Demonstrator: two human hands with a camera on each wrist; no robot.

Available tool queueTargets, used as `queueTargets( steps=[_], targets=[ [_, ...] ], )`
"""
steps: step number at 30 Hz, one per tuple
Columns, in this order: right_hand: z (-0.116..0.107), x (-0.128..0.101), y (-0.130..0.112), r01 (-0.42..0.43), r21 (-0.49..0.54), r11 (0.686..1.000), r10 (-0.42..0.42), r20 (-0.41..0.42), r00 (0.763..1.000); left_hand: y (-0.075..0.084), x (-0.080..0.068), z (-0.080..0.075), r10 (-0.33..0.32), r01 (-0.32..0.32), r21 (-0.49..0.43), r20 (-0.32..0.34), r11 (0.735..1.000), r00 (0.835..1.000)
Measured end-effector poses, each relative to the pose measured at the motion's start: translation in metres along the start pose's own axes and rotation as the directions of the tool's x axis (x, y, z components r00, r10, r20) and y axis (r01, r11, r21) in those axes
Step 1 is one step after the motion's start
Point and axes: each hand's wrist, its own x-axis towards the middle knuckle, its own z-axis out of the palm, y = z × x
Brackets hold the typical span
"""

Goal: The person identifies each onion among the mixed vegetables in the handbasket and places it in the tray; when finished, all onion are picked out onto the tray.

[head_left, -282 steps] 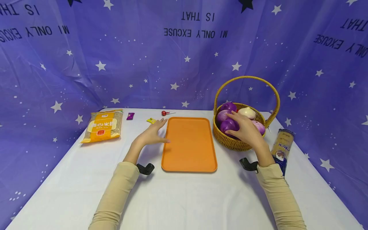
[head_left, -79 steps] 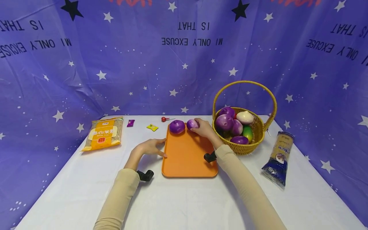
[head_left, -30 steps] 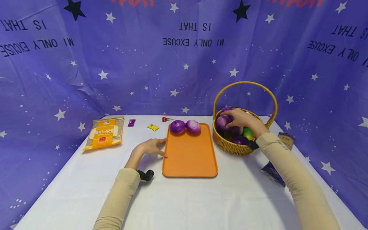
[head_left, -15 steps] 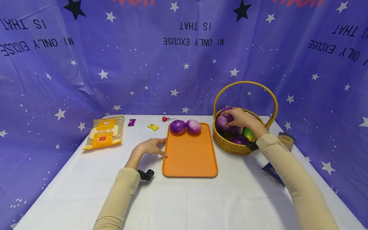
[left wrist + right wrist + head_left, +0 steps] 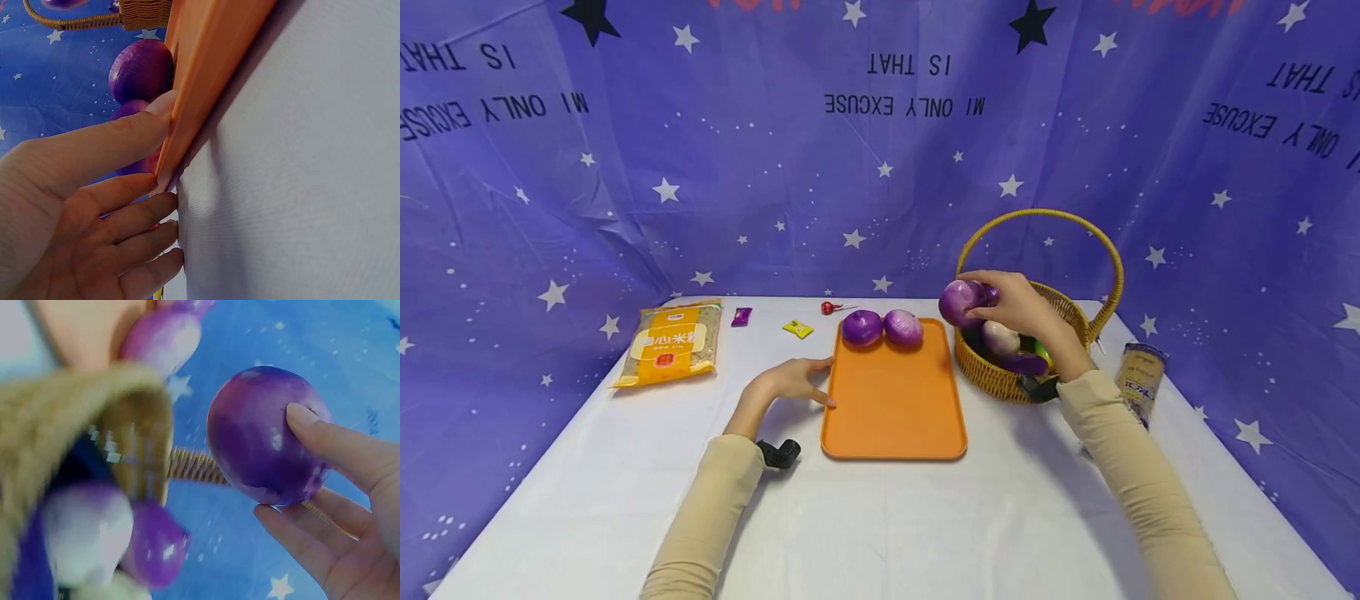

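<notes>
The fingers (image 5: 325, 440) of the right hand (image 5: 1017, 306) are curled round a purple onion (image 5: 961, 302), thumb on one side and the other fingers beneath, holding it in the air above the near-left rim of the wicker basket (image 5: 1000, 379). In the right wrist view the onion (image 5: 269, 434) sits clear of the basket's edge, with nothing else touching it. Below it, inside the basket, lie a pale white onion (image 5: 1002, 336), another purple one (image 5: 1026, 363) and something green that is mostly hidden behind the wrist. The basket's arched handle (image 5: 1045, 215) rises behind the hand.

The left hand (image 5: 790, 383) lies flat on the table (image 5: 880, 525), its fingers (image 5: 144, 219) straight and relaxed, gripping nothing. The thumb presses against the left edge of the orange tray (image 5: 891, 417), and the fingertips rest on the cloth right at that edge.

On the tray's far end sit two more purple onions (image 5: 862, 327) side by side, touching or nearly so, the right one (image 5: 903, 327) slightly paler.

Farther out on the table, behind the tray, there is a red lollipop (image 5: 830, 307), a small yellow sweet (image 5: 797, 328) and a small purple sweet (image 5: 741, 316). A yellow-labelled bag of grain (image 5: 670, 345) lies well to the left. A tall packet (image 5: 1141, 379) lies to the right of the basket, beside the right sleeve. A starry purple cloth (image 5: 700, 167) hangs behind everything.
</notes>
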Motion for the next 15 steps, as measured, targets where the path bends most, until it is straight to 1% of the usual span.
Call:
queueTargets(
  steps=[4,7,10,15],
  targets=[
    [0.011,0.001,-0.017,0.031,0.019,0.999,-0.031,-0.023,0.999,0.0,0.0,0.0,-0.005,0.005,-0.006,-0.002,1.0,1.0],
    [0.021,0.002,-0.026,0.011,0.049,0.999,-0.01,-0.018,1.0,0.0,0.001,0.0,-0.004,0.004,-0.007,-0.002,1.0,1.0],
    [0.033,0.004,-0.033,-0.027,0.088,0.996,0.028,-0.002,1.0,0.0,0.001,0.0,-0.003,0.003,-0.005,-0.003,1.0,1.0],
    [0.06,0.007,-0.039,-0.06,0.165,0.984,0.057,0.022,0.998,-0.001,0.0,0.0,-0.013,0.013,-0.012,0.0,1.0,1.0]
  ],
)
